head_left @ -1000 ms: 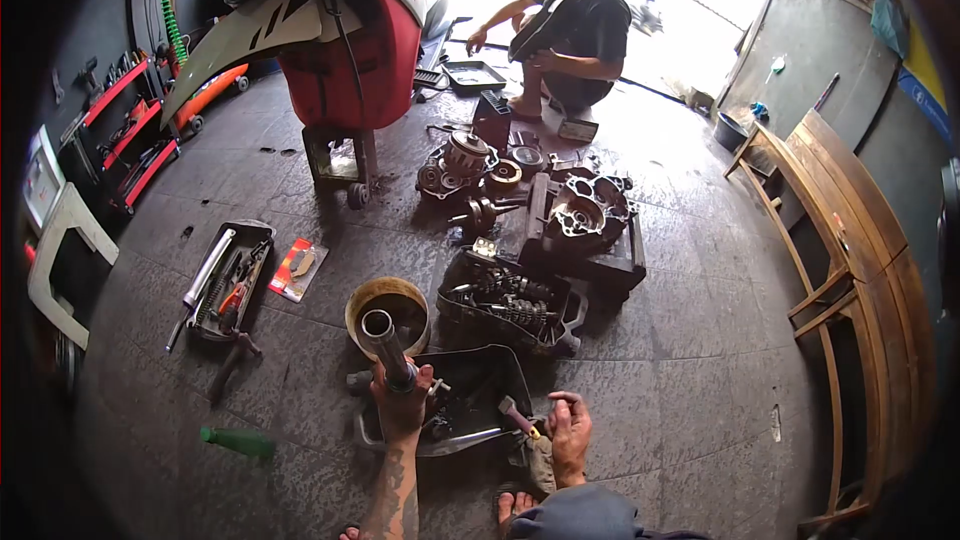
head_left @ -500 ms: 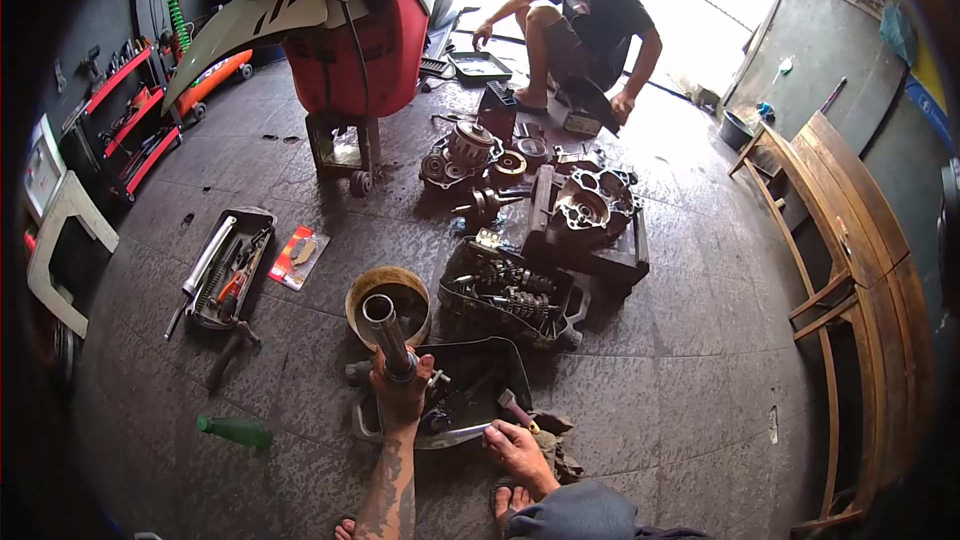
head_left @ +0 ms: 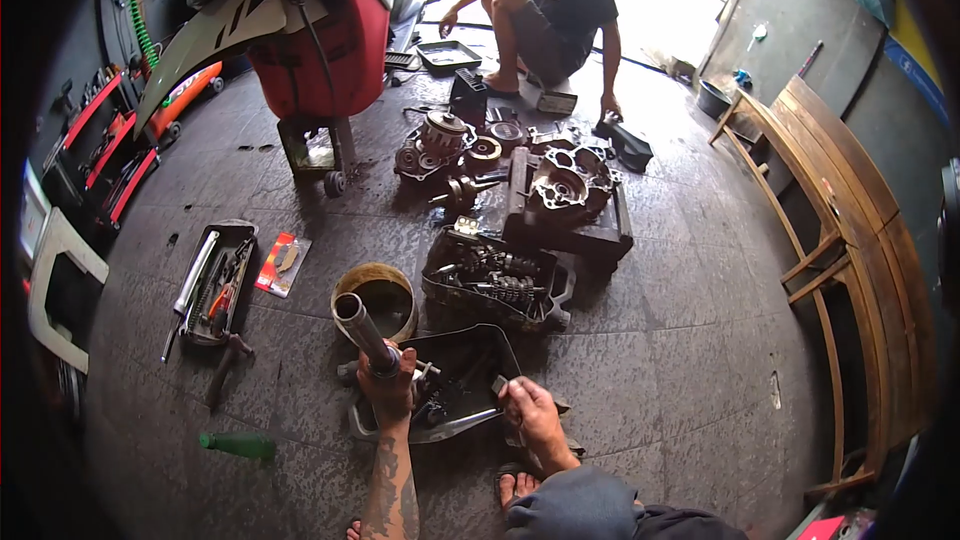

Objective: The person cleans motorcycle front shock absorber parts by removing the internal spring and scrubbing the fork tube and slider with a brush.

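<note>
Left hand point(head_left: 388, 395) is wrapped round a metal tube point(head_left: 370, 340), tilted up over the left side of the black tray point(head_left: 462, 426), probably so drips land inside, right hand point(head_left: 540, 424) grips what looks like a brush point(head_left: 499, 384) by its right edge, probably to keep it handy lol

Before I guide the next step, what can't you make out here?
- Head view: the lower end of the metal tube, behind the left hand.
- Head view: most of the tool, covered by the right hand.
- Head view: small parts in the tray, too dark to identify.
- Head view: the motorcycle's top, cut off by the upper edge.
</note>
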Available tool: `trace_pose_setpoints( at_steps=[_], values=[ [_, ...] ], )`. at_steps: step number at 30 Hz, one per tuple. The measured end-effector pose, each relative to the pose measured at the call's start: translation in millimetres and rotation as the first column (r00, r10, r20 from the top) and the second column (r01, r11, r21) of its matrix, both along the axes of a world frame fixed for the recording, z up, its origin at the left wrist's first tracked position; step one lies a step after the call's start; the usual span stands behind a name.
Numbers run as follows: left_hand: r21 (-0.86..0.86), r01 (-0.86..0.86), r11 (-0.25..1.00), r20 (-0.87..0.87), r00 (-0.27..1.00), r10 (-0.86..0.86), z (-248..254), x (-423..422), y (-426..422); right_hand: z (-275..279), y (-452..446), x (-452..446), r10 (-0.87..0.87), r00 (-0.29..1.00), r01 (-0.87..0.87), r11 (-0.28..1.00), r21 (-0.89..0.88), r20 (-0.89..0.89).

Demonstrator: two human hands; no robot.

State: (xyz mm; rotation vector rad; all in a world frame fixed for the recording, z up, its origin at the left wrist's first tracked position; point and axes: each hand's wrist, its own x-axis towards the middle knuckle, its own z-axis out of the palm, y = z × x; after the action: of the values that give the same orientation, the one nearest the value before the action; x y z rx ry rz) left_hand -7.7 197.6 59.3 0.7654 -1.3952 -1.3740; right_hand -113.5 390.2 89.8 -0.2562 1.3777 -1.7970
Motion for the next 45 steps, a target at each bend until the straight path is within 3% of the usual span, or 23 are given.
trace_pose_setpoints(
  at_steps=[7, 12, 16, 19, 20, 21, 23, 24, 25, 26, 28, 35, 37, 39, 43, 45],
  values=[
    [-0.026, -0.013, 1.000, -0.047, 0.999, 0.011, 0, 0, 0, 10, -6, -22, -0.139, 0.990, 0.135, 0.985, -0.103, -0.031],
    [0.022, 0.016, 1.000, -0.104, 0.995, -0.014, 8, -2, 5, 35, -21, -121, -0.375, 0.879, 0.330, 0.924, -0.192, -0.293],
    [0.042, 0.033, 0.999, -0.127, 0.991, -0.028, 4, -4, 2, 87, -53, -238, -0.441, 0.762, 0.469, 0.881, -0.065, -0.473],
    [-0.010, 0.010, 1.000, -0.165, 0.986, -0.011, 15, -7, 7, 108, -63, -265, -0.463, 0.718, 0.488, 0.867, -0.098, -0.519],
    [-0.009, -0.011, 1.000, -0.168, 0.986, 0.010, 16, -8, 7, 128, -59, -243, -0.438, 0.719, 0.363, 0.899, -0.247, -0.539],
    [-0.018, -0.019, 1.000, -0.167, 0.986, 0.016, 15, -9, 7, 163, -51, -204, -0.255, 0.683, 0.203, 0.966, -0.159, -0.684],
    [-0.020, -0.010, 1.000, -0.165, 0.986, 0.006, 16, -8, 7, 210, -34, -141, -0.103, 0.499, 0.033, 0.994, -0.100, -0.861],
    [-0.024, -0.011, 1.000, -0.137, 0.991, 0.008, 17, -8, 8, 228, -25, -122, -0.188, 0.199, -0.001, 0.981, -0.192, -0.962],
    [0.010, 0.014, 1.000, -0.154, 0.988, -0.013, 17, -7, 9, 241, -17, -110, -0.240, -0.016, 0.000, 0.971, -0.240, -0.971],
    [0.040, 0.039, 0.998, -0.183, 0.983, -0.031, 15, -6, 8, 249, -9, -103, -0.244, -0.143, 0.013, 0.968, -0.249, -0.959],
    [0.049, 0.040, 0.998, -0.190, 0.981, -0.030, 6, -5, 4, 256, 3, -97, -0.197, -0.246, 0.044, 0.976, -0.213, -0.949],
    [-0.040, -0.030, 0.999, -0.068, 0.997, 0.027, 16, -1, 6, 249, 26, -89, -0.123, -0.275, 0.070, 0.987, -0.147, -0.954],
    [-0.006, -0.018, 1.000, -0.087, 0.996, 0.017, 14, -3, 5, 247, 28, -90, -0.113, -0.265, 0.063, 0.989, -0.135, -0.957],
    [0.039, 0.053, 0.998, -0.220, 0.975, -0.043, -1, -8, -1, 243, 33, -89, -0.102, -0.268, 0.058, 0.991, -0.122, -0.958],
    [-0.227, -0.084, 0.970, 0.078, 0.991, 0.104, 17, -10, -8, 235, 43, -80, -0.076, -0.240, 0.043, 0.995, -0.089, -0.968],
    [-0.233, -0.101, 0.967, 0.044, 0.992, 0.115, 26, 2, 6, 236, 45, -75, -0.071, -0.244, 0.025, 0.997, -0.080, -0.967]
  ],
)
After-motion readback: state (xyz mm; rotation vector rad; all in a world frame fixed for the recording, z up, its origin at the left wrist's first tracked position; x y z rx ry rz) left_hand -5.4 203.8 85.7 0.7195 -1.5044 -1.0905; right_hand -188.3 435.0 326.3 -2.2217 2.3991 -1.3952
